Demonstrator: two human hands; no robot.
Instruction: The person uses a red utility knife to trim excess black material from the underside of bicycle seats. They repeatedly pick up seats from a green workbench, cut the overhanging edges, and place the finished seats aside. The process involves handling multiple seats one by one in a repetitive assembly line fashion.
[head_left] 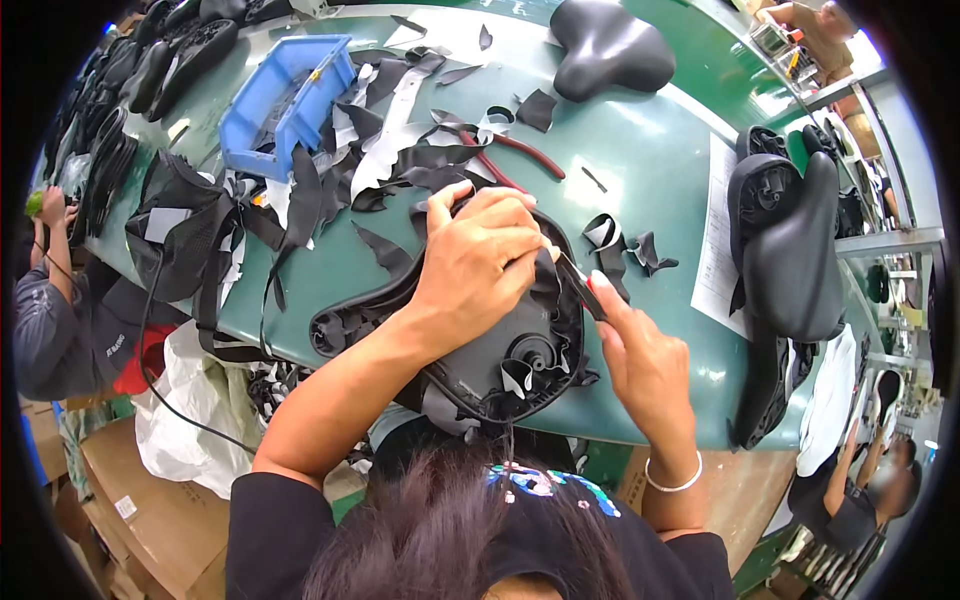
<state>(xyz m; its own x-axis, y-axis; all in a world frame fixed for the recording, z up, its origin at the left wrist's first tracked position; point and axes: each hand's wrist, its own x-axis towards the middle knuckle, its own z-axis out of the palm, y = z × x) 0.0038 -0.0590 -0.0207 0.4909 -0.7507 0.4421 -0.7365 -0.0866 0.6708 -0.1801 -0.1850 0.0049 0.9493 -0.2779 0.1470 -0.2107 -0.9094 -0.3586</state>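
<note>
A black bicycle saddle (470, 365) lies upside down at the table's near edge, its hollow underside facing up. Over its far part my left hand (480, 255) is closed, the fingertips pinching the black cover edge at the rim. My right hand (645, 365) holds a slim dark blade-like tool (580, 287) against the saddle's right rim, close to the left fingertips. The tool's exact kind is hard to make out. Red-handled pliers (530, 152) lie just beyond the saddle. Loose black trimmings (606, 237) are to its right.
A blue bin (232, 135) stands at the far left among black and white scraps (385, 135). One finished saddle (612, 55) sits at the back; more saddles (795, 250) are stacked at right, beside a paper sheet (715, 240). Other people work at left and right.
</note>
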